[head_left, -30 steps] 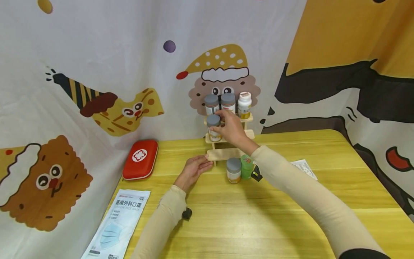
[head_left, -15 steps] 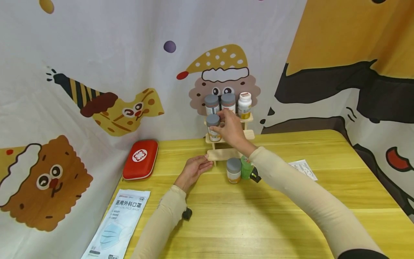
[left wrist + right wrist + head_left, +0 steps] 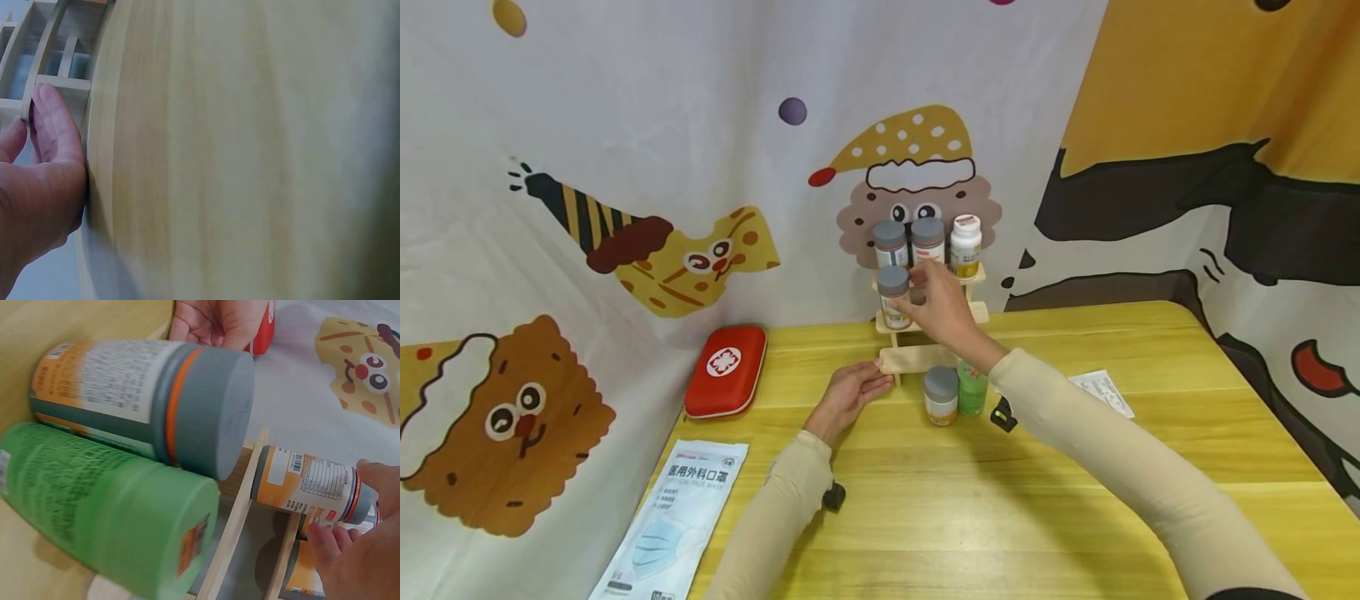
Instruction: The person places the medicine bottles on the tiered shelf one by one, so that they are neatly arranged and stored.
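A grey-lidded pill bottle stands at the left end of the middle tier of a small wooden stepped rack. My right hand holds it from the right, thumb across its front and fingertips at the lid's right edge; the right wrist view shows thumb and fingers on opposite sides of this bottle. With my left hand I grip the left end of the rack's lowest board, also seen in the left wrist view on the rack. Two more grey-lidded bottles and a white bottle fill the top tier.
On the table before the rack stand a grey-lidded bottle and a green bottle, side by side. Leftward lie a red zipped case and a face mask packet. A printed paper slip lies right. A patterned curtain hangs behind.
My right hand's fingertips have shifted slightly down and right along the middle-tier bottle, which stays in place. The left hand keeps its grip on the rack.
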`<state>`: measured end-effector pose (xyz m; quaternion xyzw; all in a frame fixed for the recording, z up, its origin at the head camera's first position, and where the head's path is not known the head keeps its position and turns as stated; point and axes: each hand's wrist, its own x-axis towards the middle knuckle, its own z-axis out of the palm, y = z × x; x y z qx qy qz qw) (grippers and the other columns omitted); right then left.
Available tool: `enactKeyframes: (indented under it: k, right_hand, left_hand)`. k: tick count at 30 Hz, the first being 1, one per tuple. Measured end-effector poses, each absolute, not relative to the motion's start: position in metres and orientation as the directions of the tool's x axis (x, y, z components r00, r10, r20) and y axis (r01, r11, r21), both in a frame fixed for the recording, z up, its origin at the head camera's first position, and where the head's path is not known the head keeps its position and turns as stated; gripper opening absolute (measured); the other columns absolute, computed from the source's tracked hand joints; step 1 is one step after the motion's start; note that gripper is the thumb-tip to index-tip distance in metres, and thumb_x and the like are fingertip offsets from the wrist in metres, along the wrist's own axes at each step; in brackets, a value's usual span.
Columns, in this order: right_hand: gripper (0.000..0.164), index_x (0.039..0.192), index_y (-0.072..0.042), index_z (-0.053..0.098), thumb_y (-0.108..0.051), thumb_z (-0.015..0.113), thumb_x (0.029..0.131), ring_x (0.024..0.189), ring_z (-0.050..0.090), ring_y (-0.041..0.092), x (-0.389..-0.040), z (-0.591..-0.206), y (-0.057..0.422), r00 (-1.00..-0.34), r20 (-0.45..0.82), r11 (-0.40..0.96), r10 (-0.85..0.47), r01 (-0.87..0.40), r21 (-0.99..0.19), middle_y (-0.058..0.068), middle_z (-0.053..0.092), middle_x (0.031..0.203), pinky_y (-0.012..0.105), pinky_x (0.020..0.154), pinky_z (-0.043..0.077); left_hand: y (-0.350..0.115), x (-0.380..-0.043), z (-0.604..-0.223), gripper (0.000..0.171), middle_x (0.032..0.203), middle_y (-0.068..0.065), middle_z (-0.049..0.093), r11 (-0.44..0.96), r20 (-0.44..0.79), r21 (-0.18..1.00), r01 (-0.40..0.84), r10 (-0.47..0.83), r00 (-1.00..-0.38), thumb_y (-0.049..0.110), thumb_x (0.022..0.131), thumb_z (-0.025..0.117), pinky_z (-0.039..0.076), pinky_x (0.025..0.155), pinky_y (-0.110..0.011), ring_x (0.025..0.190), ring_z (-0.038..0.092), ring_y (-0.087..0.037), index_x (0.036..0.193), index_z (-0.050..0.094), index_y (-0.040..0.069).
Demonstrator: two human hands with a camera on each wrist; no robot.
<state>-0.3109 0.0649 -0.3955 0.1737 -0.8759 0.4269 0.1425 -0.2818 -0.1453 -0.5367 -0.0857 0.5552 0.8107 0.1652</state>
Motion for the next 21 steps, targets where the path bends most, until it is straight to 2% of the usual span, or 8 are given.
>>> enactKeyframes:
  k: [6, 12, 17, 21]
  right_hand:
    - [0.059, 0.136, -0.001, 0.056, -0.03, 0.084, 0.093, 0.119, 0.064, 0.033, -0.297, -0.397, 0.078, -0.905, 0.376, 0.569, -0.197, -0.418, -0.708, 0.015, 0.063, 0.13, 0.047, 0.098, 0.061]
    - [0.057, 0.134, -0.002, 0.057, -0.028, 0.085, 0.092, 0.116, 0.065, 0.032, -0.286, -0.398, 0.089, -0.894, 0.389, 0.563, -0.222, -0.443, -0.698, 0.015, 0.064, 0.127, 0.048, 0.093, 0.063]
    - [0.053, 0.131, -0.004, 0.058, -0.03, 0.085, 0.093, 0.113, 0.064, 0.031, -0.271, -0.406, 0.105, -0.897, 0.379, 0.566, -0.228, -0.439, -0.698, 0.014, 0.063, 0.124, 0.048, 0.091, 0.063]
    - [0.053, 0.13, -0.003, 0.058, -0.03, 0.084, 0.093, 0.111, 0.063, 0.031, -0.259, -0.419, 0.12, -0.904, 0.357, 0.557, -0.237, -0.427, -0.712, 0.014, 0.063, 0.121, 0.048, 0.094, 0.06]
  left_hand:
    - [-0.146, -0.285, -0.536, 0.024, 0.092, -0.005, 0.074, -0.338, -0.326, 0.868, -0.363, 0.161, -0.931, 0.014, 0.107, 0.064, 0.068, 0.09, -0.03, 0.09, 0.079, -0.015, 0.124, 0.064, -0.003]
    - [-0.147, -0.287, -0.533, 0.019, 0.094, -0.006, 0.075, -0.334, -0.326, 0.872, -0.358, 0.149, -0.933, 0.014, 0.107, 0.064, 0.068, 0.089, -0.03, 0.09, 0.079, -0.016, 0.119, 0.066, 0.0]
    - [-0.144, -0.287, -0.535, 0.035, 0.097, -0.007, 0.074, -0.321, -0.32, 0.879, -0.352, 0.149, -0.935, 0.015, 0.107, 0.064, 0.068, 0.092, -0.031, 0.091, 0.078, -0.016, 0.134, 0.06, -0.008]
    - [-0.143, -0.284, -0.539, 0.042, 0.1, -0.008, 0.072, -0.315, -0.341, 0.873, -0.372, 0.151, -0.928, 0.014, 0.108, 0.063, 0.068, 0.092, -0.03, 0.092, 0.078, -0.016, 0.142, 0.054, -0.009]
